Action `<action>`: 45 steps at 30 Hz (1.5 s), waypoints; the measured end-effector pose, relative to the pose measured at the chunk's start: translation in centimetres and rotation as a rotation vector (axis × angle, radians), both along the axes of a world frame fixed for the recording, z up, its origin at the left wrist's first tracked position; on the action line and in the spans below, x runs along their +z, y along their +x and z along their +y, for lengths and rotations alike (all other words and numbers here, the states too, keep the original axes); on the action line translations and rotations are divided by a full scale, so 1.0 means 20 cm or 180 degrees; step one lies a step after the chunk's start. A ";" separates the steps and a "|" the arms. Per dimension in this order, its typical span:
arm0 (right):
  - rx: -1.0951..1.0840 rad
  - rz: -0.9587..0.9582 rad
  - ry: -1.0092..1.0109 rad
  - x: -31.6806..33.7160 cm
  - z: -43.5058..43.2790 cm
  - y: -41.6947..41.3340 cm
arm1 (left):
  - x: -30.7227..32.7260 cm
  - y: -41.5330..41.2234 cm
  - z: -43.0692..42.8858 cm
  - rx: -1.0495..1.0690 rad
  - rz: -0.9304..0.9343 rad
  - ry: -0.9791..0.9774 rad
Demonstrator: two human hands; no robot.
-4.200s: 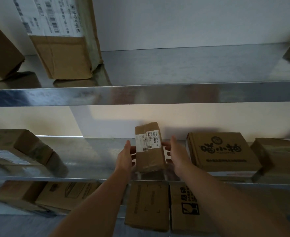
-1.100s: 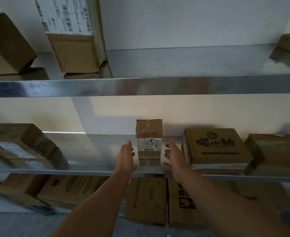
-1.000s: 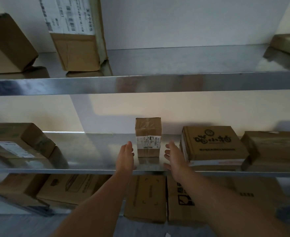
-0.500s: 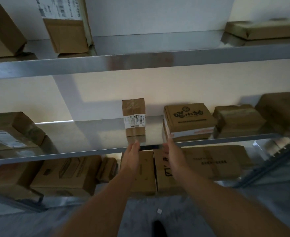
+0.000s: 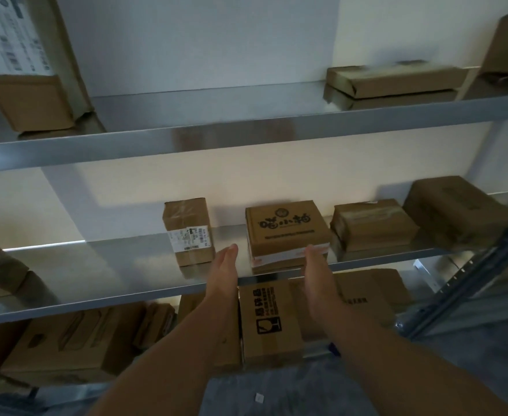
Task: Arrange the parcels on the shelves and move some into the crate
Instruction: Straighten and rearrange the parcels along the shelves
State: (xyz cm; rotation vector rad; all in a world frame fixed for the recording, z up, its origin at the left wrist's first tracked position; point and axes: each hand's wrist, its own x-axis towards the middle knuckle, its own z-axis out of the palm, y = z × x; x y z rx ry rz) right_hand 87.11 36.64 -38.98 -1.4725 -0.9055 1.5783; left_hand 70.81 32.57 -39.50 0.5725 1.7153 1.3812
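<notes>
A small upright parcel with a white label (image 5: 189, 231) stands alone on the middle shelf (image 5: 121, 265). To its right lies a flat printed box (image 5: 285, 228) on the same shelf. My left hand (image 5: 224, 270) reaches forward with straight fingers between the small parcel and the printed box, at the box's left side. My right hand (image 5: 317, 270) is stretched out flat at the box's front right corner, fingertips at its lower edge. Neither hand grips anything.
Two more brown parcels (image 5: 372, 223) (image 5: 456, 211) lie right of the printed box. The top shelf (image 5: 246, 136) holds a tall labelled carton (image 5: 28, 70) at left and a flat parcel (image 5: 396, 81) at right. Several cartons (image 5: 269, 321) fill the bottom shelf. A rack post (image 5: 471, 283) slants at right.
Both hands let go of the small labelled parcel, left standing on the middle shelf, drew back, then shifted right to either side of the printed box. The view swung right.
</notes>
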 end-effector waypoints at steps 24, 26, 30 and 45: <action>0.0311 -0.0076 -0.0470 -0.04 0.65 0.29 | 0.04 0.17 0.45 0.0368 0.0277 -0.0609; 0.0326 -0.0034 -0.0523 -0.06 0.68 0.28 | 0.04 0.16 0.48 0.0392 0.0219 -0.0680; 0.0277 -0.0030 -0.0567 -0.07 0.71 0.28 | 0.01 0.14 0.53 0.0257 0.0136 -0.0784; 0.0365 0.0088 -0.0561 -0.07 0.79 0.31 | 0.00 0.16 0.60 0.0451 -0.0059 -0.0636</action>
